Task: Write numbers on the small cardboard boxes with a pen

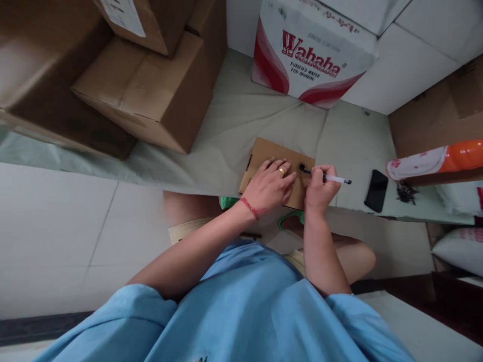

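While my left hand (pixel 268 185) lies loosely spread on the small cardboard box (pixel 266 150), my right hand (pixel 320 190) grips a pen (pixel 337 179) pointed at a dark spot (pixel 301 166).

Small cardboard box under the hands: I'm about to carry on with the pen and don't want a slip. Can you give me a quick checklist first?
1. Box braced: ok; the left hand lies on the small cardboard box.
2. Pen gripped: ok; the right hand holds the pen.
3. Tip in contact: cannot tell; it is at the dark spot, but touching or just above is unclear.
4. Box fully supported: cannot tell; its near side lies at the edge of the cloth-covered surface, partly hidden by the hands.
5. Phone out of the way: ok; the black phone lies apart, to the right.
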A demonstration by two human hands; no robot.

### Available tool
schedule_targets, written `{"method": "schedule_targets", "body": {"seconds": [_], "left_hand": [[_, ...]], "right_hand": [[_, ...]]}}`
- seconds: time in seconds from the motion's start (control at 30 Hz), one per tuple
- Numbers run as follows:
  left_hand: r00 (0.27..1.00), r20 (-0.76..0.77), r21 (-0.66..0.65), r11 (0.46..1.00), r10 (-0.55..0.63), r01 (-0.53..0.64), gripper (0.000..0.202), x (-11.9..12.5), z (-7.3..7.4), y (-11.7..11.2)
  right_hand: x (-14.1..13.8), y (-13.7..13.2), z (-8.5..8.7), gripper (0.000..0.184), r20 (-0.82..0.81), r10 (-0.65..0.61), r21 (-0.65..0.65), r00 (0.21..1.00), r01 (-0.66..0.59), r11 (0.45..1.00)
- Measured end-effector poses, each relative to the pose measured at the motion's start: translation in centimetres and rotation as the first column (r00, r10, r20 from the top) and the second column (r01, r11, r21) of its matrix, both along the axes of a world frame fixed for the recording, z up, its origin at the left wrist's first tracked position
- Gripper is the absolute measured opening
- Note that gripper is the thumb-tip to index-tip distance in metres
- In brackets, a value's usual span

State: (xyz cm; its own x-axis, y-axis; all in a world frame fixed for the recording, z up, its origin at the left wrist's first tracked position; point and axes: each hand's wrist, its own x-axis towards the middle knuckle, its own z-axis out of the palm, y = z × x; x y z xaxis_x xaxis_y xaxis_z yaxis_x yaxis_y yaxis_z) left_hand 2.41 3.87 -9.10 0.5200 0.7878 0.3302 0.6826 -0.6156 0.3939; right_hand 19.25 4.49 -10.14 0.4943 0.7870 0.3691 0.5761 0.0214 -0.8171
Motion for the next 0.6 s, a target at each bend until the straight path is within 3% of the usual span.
{"method": "schedule_targets", "body": {"seconds": [0.23,0.6], "left_hand": [[1.0,-0.005,0.006,1.0,-0.003,0.003,0.032,0.0,0.0,0.03],[1.0,-0.02,0.034,0.999,0.0,0.0,0.03,0.03,-0.04,0.03]], "right_hand": [[-0.14,0.14,0.27,0.014,0.04,0.013,0.005,0.999,-0.014,1.0],[0.02,0.09,0.31,0.015,0.13,-0.11,0.028,0.985,0.108,0.994]]}}
